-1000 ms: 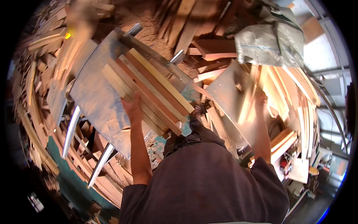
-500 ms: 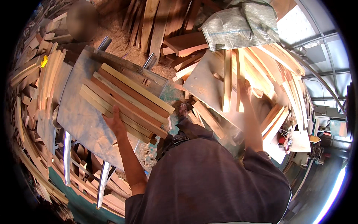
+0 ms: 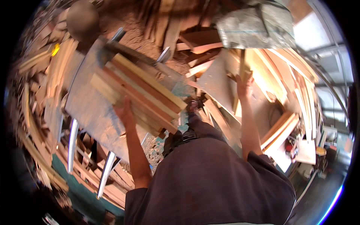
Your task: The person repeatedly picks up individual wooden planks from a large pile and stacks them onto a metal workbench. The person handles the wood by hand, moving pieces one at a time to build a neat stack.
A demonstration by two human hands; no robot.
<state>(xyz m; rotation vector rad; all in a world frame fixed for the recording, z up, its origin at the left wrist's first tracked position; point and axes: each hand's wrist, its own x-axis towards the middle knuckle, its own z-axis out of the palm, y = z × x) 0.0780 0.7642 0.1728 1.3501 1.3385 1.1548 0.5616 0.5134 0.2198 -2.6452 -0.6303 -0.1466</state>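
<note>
On the left, a row of wooden strips [image 3: 144,93] in pale and reddish tones lies side by side on a grey, dusty metal table [image 3: 93,123]. My left hand [image 3: 124,111] rests against the near strips, thumb and fingers apart, though motion blurs the fingertips. To the right, my right hand [image 3: 244,87] is closed round a narrow wooden strip [image 3: 242,62] standing out over a second dusty surface [image 3: 213,80]. The strip's far end reaches toward a silver-grey woven sheet [image 3: 257,28]. More pale strips [image 3: 266,69] lie just right of that hand.
Stacked offcuts [image 3: 33,123] crowd the far left. Metal bars [image 3: 106,174] stick out from the left table. Planks [image 3: 165,22] and sawdust [image 3: 131,26] cover the ground ahead. Short wooden pieces [image 3: 281,127] lie at right. My foot [image 3: 193,107] shows between the two surfaces.
My right hand has moved left across the strips and now closes on the left one. The whole view has shifted and blurred. My left hand stays at the row of strips.
</note>
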